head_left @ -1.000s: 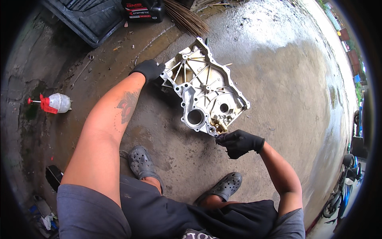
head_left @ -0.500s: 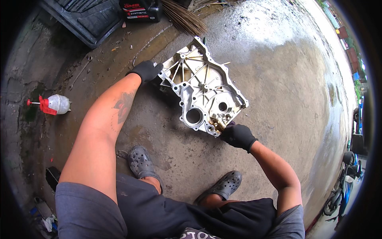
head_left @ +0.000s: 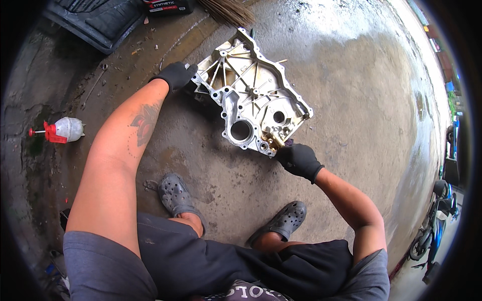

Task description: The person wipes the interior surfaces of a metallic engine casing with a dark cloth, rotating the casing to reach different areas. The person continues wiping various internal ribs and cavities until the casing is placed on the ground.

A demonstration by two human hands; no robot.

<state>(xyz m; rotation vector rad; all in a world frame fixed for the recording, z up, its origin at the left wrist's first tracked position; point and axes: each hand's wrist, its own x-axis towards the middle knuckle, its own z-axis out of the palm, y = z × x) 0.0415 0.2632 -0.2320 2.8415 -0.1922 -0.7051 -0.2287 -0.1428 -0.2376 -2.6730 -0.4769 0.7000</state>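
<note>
A large cast-metal engine timing cover (head_left: 255, 95) is held up in front of me over the concrete, tilted from upper left to lower right. Its ribbed inner side faces me, with one big round hole near the lower edge and a smaller one to its right. My left hand (head_left: 175, 75), in a black glove, is closed on its left edge. At the lower right corner my right hand (head_left: 299, 160), also gloved in black, grips the edge beside an oily brownish fitting. The fingertips of both hands are partly hidden behind the cover.
On the left stands a white spray bottle (head_left: 69, 130) with a red pump head. A black plastic tray (head_left: 100, 25), a dark oil jug (head_left: 168, 6) and a stick broom (head_left: 228, 11) lie at the far side. Motorbikes (head_left: 434, 226) are parked at far right. The concrete floor (head_left: 351, 100) has wet patches.
The cover and both hands sit slightly higher and a little further left in the picture. The surroundings shift a little too, as the view moves. Both grips stay the same.
</note>
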